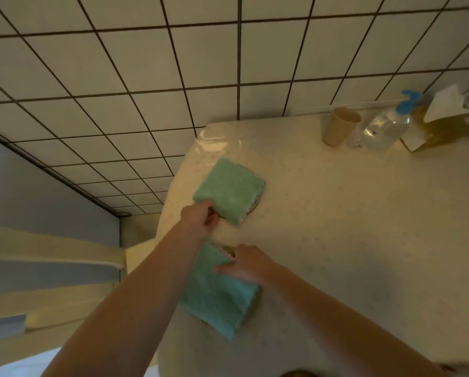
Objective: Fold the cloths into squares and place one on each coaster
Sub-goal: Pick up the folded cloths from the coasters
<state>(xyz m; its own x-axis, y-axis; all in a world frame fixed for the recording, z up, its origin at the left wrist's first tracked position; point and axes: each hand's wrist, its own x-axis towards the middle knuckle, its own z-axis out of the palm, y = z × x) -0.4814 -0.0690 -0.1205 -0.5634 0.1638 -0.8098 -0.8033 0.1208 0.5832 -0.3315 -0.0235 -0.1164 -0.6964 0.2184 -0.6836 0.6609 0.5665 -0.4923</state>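
Two folded cloths lie on the desk (pixel 336 213), and the paper cup (pixel 339 130) at its far edge serves as the landmark for every position below.

The green cloth (pixel 229 190) lies on the near-left side of the cup, well apart from it. A thin arc of coaster (pixel 255 206) shows under its right corner, so this cloth sits on a coaster. The left hand (pixel 199 219) is at the cloth's near-left corner. Its fingers (pixel 211 220) are curled close together; whether they pinch the corner or only touch it cannot be told.

The teal cloth (pixel 219 300) lies nearer still on the same line from the cup, close to the desk's near-left edge. A sliver of a second coaster (pixel 256 303) appears to show at its right edge. The right hand (pixel 245 263) rests flat on the cloth's far corner, fingers (pixel 223 268) spread and pressing, holding nothing.

The step in hand is judged to be final squaring:
1. Keep the right palm down so the teal folds do not spring open.
2. Nudge the green corner only slightly. A hard pull would drag the cloth off its coaster.
3. Check that each cloth covers its coaster evenly.

Containers: the cup stands upright, contents not visible. Just right of the cup, a clear bottle (pixel 385 129) with a blue cap holds clear liquid. Further right, a tissue box (pixel 442 129) has one tissue standing out of it.
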